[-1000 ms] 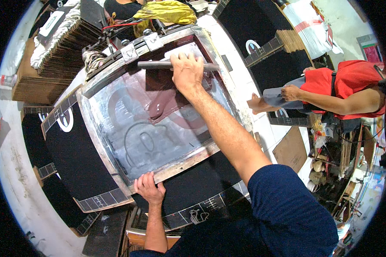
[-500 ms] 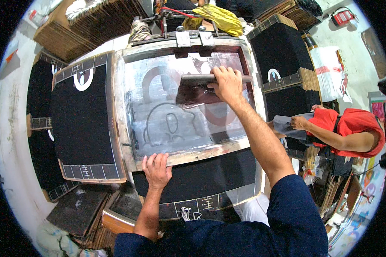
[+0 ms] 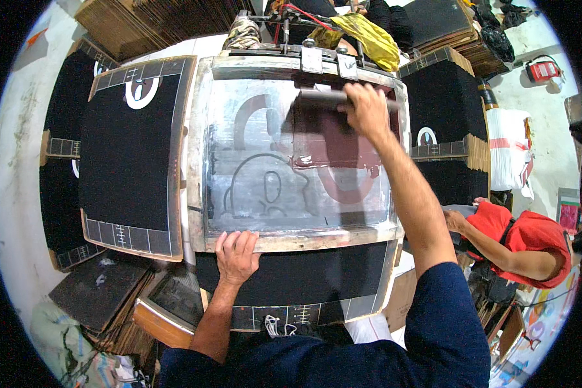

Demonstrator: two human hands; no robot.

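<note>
A wooden-framed printing screen (image 3: 275, 243) lies over a black fabric panel on a board (image 3: 304, 278). My left hand (image 3: 237, 257) grips the screen's near edge, fingers over the wood. At the screen's far right, my right hand (image 3: 367, 113) is closed around a dark squeegee (image 3: 323, 97), whose blade is blurred. Dark red ink (image 3: 323, 139) covers the mesh on the near side of the squeegee, ending in a wet line. Grey outlines of a rounded cartoon shape (image 3: 271, 184) show on the mesh. Two metal clamps (image 3: 312, 61) hold the far edge.
Black panels with white printed eyes stand on boards at left (image 3: 129, 155) and right (image 3: 443, 97). A person in a red top (image 3: 530, 242) works at the right. A yellow cloth (image 3: 368, 39) hangs behind the screen. Stacked boards (image 3: 110, 304) lie at the lower left.
My right hand has moved the squeegee away from me, toward the far edge, showing more red ink behind it. My left hand stays on the near edge. The whole view has shifted.
</note>
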